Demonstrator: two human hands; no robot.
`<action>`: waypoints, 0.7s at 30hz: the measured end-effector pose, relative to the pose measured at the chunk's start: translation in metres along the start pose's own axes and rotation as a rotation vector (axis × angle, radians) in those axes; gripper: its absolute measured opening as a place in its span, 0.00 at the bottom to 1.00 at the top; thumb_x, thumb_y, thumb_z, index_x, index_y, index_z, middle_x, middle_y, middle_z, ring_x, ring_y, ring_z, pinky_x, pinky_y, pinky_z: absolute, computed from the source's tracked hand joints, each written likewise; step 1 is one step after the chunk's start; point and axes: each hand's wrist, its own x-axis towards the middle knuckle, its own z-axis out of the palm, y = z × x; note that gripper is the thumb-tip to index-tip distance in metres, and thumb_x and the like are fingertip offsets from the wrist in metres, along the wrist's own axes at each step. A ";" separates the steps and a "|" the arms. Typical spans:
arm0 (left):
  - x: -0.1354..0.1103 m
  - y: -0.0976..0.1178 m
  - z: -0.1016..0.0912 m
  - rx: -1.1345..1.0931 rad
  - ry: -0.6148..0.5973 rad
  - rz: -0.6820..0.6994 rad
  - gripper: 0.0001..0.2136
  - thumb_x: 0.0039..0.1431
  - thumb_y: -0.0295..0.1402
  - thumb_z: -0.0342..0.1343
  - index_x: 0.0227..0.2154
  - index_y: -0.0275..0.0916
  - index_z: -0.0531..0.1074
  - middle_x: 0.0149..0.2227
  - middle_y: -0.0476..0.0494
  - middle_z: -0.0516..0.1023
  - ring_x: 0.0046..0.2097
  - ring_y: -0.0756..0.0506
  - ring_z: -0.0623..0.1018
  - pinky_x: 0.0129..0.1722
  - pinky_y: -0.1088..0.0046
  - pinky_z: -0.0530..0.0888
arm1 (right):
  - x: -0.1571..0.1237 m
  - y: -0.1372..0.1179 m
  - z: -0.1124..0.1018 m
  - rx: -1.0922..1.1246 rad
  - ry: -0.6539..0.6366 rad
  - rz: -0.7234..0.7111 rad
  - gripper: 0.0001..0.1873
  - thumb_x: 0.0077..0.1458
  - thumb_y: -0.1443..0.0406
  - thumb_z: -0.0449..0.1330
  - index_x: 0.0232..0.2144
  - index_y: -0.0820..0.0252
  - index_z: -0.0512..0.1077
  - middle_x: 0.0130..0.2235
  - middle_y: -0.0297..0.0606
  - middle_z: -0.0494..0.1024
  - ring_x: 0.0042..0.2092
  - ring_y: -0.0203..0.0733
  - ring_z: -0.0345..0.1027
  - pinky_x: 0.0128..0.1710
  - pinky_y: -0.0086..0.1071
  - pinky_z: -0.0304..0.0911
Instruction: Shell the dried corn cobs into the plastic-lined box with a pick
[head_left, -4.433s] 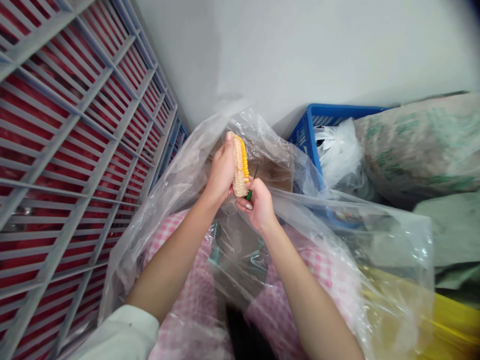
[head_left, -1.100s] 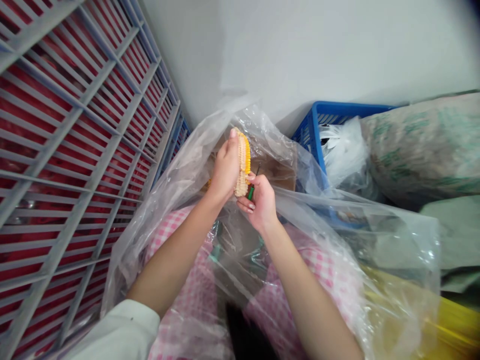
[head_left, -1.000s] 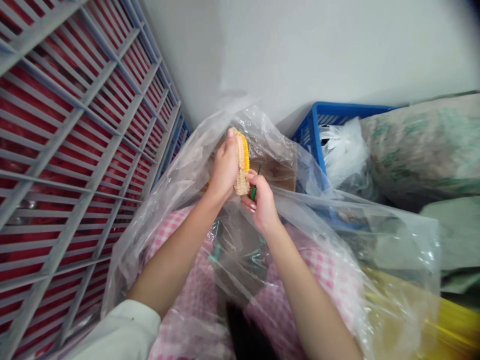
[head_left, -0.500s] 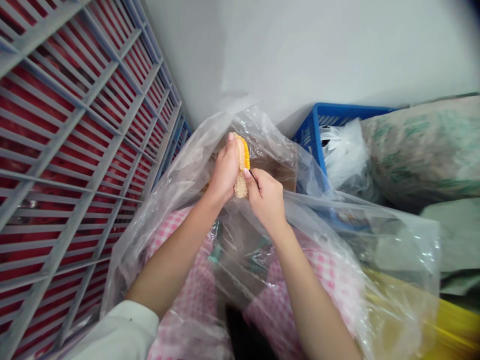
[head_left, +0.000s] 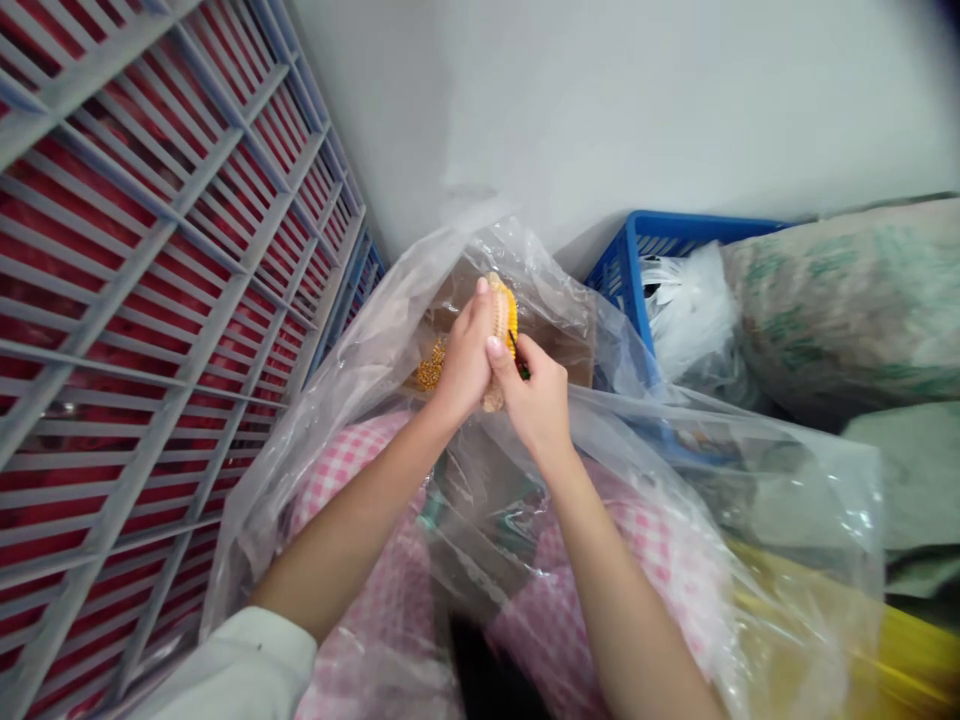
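Note:
My left hand (head_left: pixel 465 358) grips a partly stripped corn cob (head_left: pixel 503 318), which has yellow kernels along one side and pale bare rows elsewhere. My right hand (head_left: pixel 536 397) holds a small green-handled pick (head_left: pixel 523 369) against the cob, with most of the tool hidden by my fingers. The hands nearly touch around the cob's lower end. Loose yellow corn kernels (head_left: pixel 430 366) lie inside a clear plastic bag (head_left: pixel 360 420), just left of my left hand.
The bag lines a cardboard box (head_left: pixel 559 340) in front of my pink gingham lap (head_left: pixel 352 470). A grey grid rack (head_left: pixel 150 300) over red crates stands left, with a wall ahead. Right are a blue crate (head_left: pixel 652 250), white plastic, and a patterned sack (head_left: pixel 847 310).
My hands have come closer together and shifted slightly right with the cob. The pick's tip now presses into the kernel side, and a patch of loose kernels shows left of my left hand.

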 end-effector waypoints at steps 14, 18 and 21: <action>-0.002 -0.006 -0.001 -0.141 -0.296 -0.279 0.30 0.53 0.57 0.37 0.29 0.35 0.73 0.34 0.36 0.78 0.35 0.44 0.77 0.38 0.67 0.72 | -0.002 0.016 0.005 -0.191 0.081 -0.167 0.21 0.58 0.56 0.43 0.23 0.61 0.67 0.23 0.34 0.70 0.24 0.33 0.61 0.26 0.27 0.53; 0.000 -0.009 -0.004 -0.160 -0.302 -0.331 0.29 0.54 0.56 0.37 0.30 0.37 0.73 0.33 0.38 0.79 0.37 0.42 0.77 0.39 0.67 0.72 | -0.005 0.019 0.009 -0.187 0.098 -0.168 0.21 0.58 0.56 0.43 0.23 0.60 0.67 0.22 0.35 0.70 0.24 0.35 0.62 0.26 0.27 0.53; 0.001 -0.010 -0.005 -0.184 -0.327 -0.356 0.27 0.54 0.56 0.37 0.30 0.39 0.73 0.30 0.41 0.79 0.40 0.42 0.77 0.39 0.68 0.72 | -0.008 0.018 0.010 -0.161 0.136 -0.154 0.21 0.58 0.55 0.43 0.23 0.60 0.68 0.22 0.35 0.70 0.24 0.35 0.63 0.25 0.27 0.54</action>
